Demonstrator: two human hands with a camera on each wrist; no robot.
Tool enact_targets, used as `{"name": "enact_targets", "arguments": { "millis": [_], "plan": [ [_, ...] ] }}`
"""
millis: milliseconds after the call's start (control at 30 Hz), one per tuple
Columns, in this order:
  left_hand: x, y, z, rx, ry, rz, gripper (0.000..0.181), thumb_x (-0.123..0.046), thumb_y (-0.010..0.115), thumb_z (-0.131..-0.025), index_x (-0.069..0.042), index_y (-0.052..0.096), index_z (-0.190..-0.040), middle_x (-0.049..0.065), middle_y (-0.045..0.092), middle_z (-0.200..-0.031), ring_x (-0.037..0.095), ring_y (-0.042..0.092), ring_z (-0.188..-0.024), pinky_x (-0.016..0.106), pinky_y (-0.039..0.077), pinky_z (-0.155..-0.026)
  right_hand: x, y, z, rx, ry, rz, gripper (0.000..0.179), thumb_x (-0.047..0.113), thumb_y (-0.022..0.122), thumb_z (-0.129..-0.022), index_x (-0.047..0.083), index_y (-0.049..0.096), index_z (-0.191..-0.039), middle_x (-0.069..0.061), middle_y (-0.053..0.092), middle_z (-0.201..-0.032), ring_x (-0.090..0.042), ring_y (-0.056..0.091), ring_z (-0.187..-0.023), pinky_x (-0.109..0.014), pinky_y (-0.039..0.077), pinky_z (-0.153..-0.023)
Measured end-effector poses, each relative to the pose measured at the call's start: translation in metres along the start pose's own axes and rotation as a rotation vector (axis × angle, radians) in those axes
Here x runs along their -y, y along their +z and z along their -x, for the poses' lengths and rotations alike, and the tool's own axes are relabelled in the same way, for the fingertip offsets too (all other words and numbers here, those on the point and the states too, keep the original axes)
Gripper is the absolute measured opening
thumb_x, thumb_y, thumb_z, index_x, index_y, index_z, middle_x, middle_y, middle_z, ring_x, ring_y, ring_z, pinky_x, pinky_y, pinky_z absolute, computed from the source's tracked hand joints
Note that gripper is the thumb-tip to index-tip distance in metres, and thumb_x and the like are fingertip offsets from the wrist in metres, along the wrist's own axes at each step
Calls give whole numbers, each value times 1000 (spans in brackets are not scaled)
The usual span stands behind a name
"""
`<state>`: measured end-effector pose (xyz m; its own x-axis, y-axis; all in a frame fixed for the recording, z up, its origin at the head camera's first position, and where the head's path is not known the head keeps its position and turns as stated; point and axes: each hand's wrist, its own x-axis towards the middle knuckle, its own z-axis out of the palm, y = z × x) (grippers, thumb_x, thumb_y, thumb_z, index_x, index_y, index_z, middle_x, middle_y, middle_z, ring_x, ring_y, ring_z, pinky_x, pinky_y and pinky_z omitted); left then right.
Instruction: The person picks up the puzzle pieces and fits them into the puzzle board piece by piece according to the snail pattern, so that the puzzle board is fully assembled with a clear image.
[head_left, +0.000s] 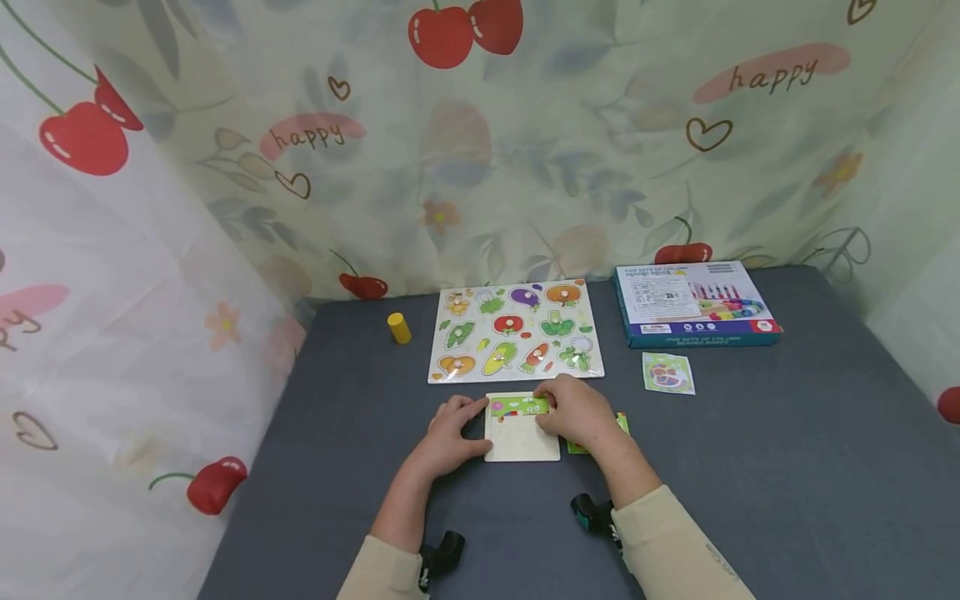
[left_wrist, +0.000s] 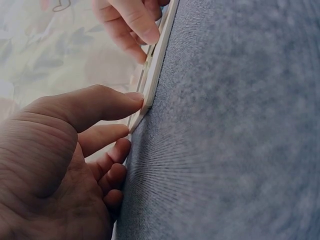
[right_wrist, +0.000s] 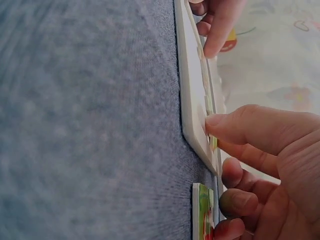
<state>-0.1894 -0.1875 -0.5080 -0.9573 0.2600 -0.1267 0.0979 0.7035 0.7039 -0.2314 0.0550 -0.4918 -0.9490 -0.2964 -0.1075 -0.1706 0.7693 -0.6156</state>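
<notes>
A small pale wooden puzzle tray (head_left: 517,442) lies flat in front of me. Along its upper part sits a strip of green printed puzzle piece (head_left: 517,406); below that, bare wood shows. My left hand (head_left: 444,437) holds the tray's left edge, thumb near the lower corner and index finger near the upper one. At the upper right, my right hand (head_left: 581,410) pinches the end of the green strip between thumb and index finger, hiding part of it. Another green piece (right_wrist: 204,212) lies on the cloth beside the tray, partly under the right hand.
Behind the tray lies a vegetable puzzle board (head_left: 516,332). A yellow cylinder (head_left: 399,328) stands to its left. On the right are a boxed set (head_left: 697,305) and a small printed card (head_left: 668,372). Grey cloth (head_left: 787,467) covers the table; patterned curtains (head_left: 525,167) hang behind.
</notes>
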Motion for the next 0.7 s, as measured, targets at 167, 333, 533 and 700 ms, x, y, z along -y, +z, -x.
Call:
{"name": "enact_targets", "arguments": {
  "millis": [167,333,533,700],
  "plan": [
    [2,1,-1,3,1,2,72,-23,80,-89,-10,50,-153,7,48,-125,25,40,-110,46,37,-89,1,-1,1,18,24,-8,30,17,83,-85,15,81,-115,-2,54,-75,-18,50,-66,-33,37,-58],
    [1,0,-1,6,-5,7,71,-24,80,-89,-11,50,-153,6,48,-125,25,40,-110,46,36,-88,0,-4,2,37,38,-40,32,19,83,-87,16,80,-119,-1,56,-68,-19,50,-61,-33,37,-56],
    [0,-1,0,6,-7,18,71,-23,79,-90,-10,50,-153,6,48,-125,25,40,-109,46,36,-88,-2,-3,1,42,25,-46,35,22,83,-88,18,78,-122,-2,55,-69,-20,48,-60,-34,36,-57],
    [1,0,0,11,-12,2,71,-24,79,-90,-11,50,-153,6,48,-126,25,40,-110,45,37,-88,-4,-3,3,45,-7,-96,39,22,84,-87,15,76,-125,-4,53,-71,-21,47,-61,-34,36,-58]
  ]
}}
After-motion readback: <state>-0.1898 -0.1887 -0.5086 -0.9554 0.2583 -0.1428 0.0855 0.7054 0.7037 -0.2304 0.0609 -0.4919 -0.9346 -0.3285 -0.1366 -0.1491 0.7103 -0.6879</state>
